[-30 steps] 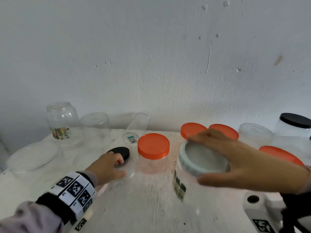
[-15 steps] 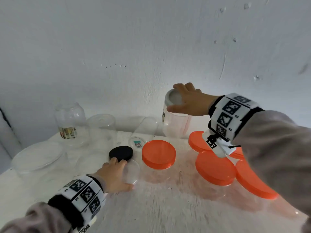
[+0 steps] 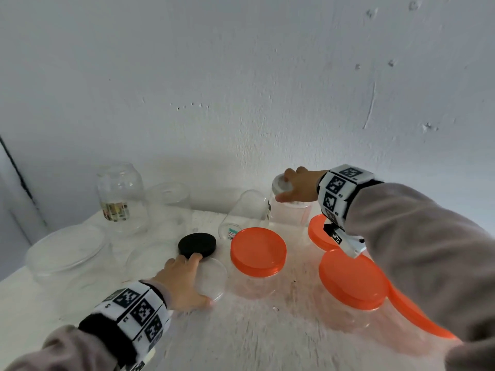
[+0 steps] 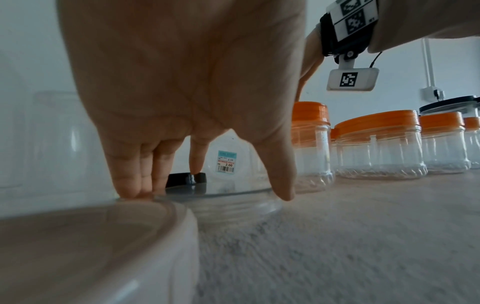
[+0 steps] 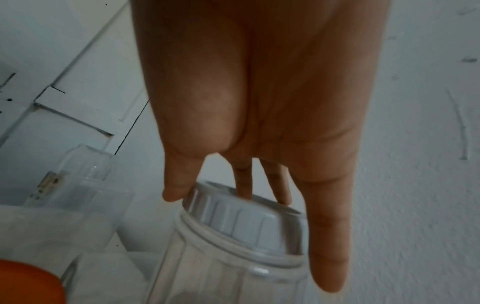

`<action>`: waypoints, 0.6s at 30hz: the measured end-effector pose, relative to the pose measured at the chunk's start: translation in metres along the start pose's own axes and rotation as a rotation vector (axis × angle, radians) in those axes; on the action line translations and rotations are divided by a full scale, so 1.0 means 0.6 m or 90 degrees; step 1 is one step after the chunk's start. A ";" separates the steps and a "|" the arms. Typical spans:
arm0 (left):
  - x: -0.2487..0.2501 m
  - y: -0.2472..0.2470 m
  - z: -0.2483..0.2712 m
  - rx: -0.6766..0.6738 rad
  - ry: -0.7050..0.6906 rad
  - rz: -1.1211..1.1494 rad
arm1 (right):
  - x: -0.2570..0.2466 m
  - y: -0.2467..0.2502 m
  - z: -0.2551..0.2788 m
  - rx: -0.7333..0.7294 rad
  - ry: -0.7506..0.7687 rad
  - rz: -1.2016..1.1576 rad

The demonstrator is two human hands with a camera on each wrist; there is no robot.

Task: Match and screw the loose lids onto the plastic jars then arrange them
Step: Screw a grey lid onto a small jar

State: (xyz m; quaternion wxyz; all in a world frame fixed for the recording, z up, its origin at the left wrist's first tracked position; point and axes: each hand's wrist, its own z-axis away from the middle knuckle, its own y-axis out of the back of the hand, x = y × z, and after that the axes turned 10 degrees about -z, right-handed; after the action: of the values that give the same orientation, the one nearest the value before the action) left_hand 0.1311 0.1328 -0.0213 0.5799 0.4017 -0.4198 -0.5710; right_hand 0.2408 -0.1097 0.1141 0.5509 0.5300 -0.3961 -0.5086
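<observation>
White-lidded jar [image 3: 290, 210] under right hand [image 3: 301, 187]

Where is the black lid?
In the head view the black lid lies on the table left of centre, at the left hand's fingertips, beside an orange-lidded jar.

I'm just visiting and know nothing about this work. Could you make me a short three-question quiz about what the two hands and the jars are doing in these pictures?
1. True or false: the right hand holds an orange lid.
2. What does the left hand rest on? A) the clear lid B) the black lid C) the labelled glass jar
3. Fill in: the jar under the right hand stands at the back, near the ____.

Key
1. False: its grip is on a white lid, on top of a clear jar.
2. A, with one fingertip touching the black lid.
3. Wall.
</observation>
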 end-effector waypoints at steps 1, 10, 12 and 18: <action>0.001 0.002 0.001 0.001 0.000 0.007 | 0.003 0.002 0.001 -0.009 -0.002 0.009; 0.005 0.019 0.013 0.023 0.018 0.059 | 0.048 0.024 0.034 -0.032 0.063 -0.047; 0.005 0.021 0.017 0.025 0.021 0.068 | 0.081 0.035 0.049 -0.018 0.044 -0.060; 0.003 0.027 0.035 0.038 0.038 0.078 | 0.232 0.036 0.095 -0.040 -0.158 -0.019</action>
State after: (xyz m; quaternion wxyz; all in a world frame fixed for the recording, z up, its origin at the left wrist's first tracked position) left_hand 0.1163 0.1317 0.0007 0.6137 0.4091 -0.4434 -0.5093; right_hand 0.2119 -0.2581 0.1279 0.5065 0.4509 -0.4374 -0.5906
